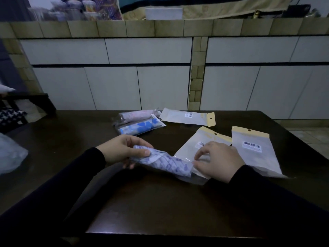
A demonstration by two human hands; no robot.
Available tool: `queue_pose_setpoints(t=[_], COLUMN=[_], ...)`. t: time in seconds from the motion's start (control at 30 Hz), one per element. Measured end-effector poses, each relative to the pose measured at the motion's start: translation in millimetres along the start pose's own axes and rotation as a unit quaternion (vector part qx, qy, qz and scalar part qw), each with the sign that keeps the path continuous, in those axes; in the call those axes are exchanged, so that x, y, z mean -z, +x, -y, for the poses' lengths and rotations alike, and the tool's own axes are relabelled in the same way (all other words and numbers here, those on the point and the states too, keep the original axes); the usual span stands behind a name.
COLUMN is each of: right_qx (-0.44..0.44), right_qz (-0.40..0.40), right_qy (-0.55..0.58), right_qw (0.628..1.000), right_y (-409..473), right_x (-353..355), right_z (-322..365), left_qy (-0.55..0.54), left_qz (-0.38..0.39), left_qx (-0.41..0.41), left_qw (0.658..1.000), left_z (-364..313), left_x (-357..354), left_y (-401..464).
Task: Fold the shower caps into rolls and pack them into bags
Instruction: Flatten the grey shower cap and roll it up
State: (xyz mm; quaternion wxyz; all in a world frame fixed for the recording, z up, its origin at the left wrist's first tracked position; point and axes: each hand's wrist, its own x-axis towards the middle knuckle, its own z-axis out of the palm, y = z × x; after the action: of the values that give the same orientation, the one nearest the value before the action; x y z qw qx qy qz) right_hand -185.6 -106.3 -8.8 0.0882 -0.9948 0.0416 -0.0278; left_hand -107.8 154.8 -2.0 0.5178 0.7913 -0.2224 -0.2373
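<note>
Rolled shower cap (165,162) lies on the worktop (160,202), left hand (122,148) gripping its free end, right hand (219,160) pinching the bag (195,148) mouth. Soft, springy; hold mid-roll.
</note>
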Motion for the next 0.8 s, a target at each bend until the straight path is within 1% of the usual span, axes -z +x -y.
queue_pose_setpoints(t=[0.07, 0.13, 0.23, 0.3, 0.37, 0.47, 0.53, 0.67, 0.8], right_qx=[0.022, 0.047, 0.064, 0.065, 0.077, 0.097, 0.091, 0.068, 0.082], right_qz=[-0.007, 0.023, 0.07, 0.084, 0.081, 0.051, 0.019, -0.052, -0.105], right_qy=[0.012, 0.032, 0.03, 0.041, 0.04, 0.028, 0.047, 0.114, 0.126], right_qw=[1.0, 0.998, 0.995, 0.994, 0.993, 0.994, 0.995, 0.99, 0.983], right_y=[-1.0, -3.1, -5.5, -6.6, -7.9, -7.8, -6.3, -4.1, -6.6], right_x=[0.6, 3.4, 7.3, 8.4, 7.8, 4.1, 1.2, -7.6, -15.3], right_z=[1.2, 1.8, 2.4, 4.1, 6.9, 9.5, 9.0, 9.5, 12.2], left_qy=[0.018, 0.04, 0.079, 0.085, 0.083, 0.041, 0.015, 0.029, 0.031], left_qz=[0.002, -0.007, -0.008, -0.009, -0.016, -0.036, -0.041, -0.051, -0.082], left_qx=[0.009, 0.024, 0.045, 0.048, 0.046, 0.022, 0.008, 0.008, 0.016], left_qw=[1.0, 0.999, 0.996, 0.995, 0.995, 0.998, 0.999, 0.998, 0.996], left_z=[0.8, 0.3, -0.6, 0.1, 1.9, 3.4, 3.5, 1.8, 6.6], left_x=[2.4, 4.6, 10.2, 14.5, 16.3, 13.6, 11.7, 10.8, 8.4], left_y=[-1.3, -3.1, -6.0, -7.9, -7.3, -7.0, -6.4, -8.1, -5.2])
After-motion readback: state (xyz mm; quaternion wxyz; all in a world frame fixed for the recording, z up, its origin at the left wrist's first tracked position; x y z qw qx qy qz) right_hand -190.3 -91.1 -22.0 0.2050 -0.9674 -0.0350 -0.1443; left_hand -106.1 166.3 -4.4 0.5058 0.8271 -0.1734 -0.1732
